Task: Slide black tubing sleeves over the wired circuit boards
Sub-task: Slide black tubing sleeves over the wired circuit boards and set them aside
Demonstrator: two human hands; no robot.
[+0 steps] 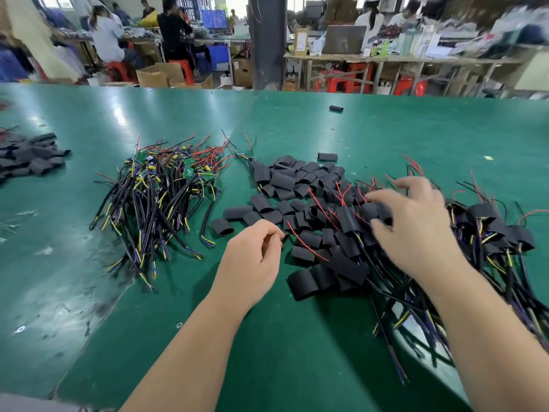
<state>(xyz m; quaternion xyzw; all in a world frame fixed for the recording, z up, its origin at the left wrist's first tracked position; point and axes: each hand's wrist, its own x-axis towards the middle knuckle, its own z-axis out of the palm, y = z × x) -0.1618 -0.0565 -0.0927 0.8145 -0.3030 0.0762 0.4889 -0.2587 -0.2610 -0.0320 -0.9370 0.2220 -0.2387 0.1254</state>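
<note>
Bare boards [190,171] heaped left on table [297,337], cables [148,221] running far-to-near, board ends far. Loose sleeves [285,179] centre, axes mixed. Left hand [252,257] curled at sleeve edge; grip unclear. Right hand [416,227] spread, blurred, on sleeved pile [490,227].

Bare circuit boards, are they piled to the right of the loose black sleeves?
No, the bare circuit boards lie left of the loose black sleeves.

Free mat [231,185] between board heap [160,185], sleeve pile [285,179]

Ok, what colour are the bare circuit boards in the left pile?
Green: the circuit boards show best in the head view.
</note>
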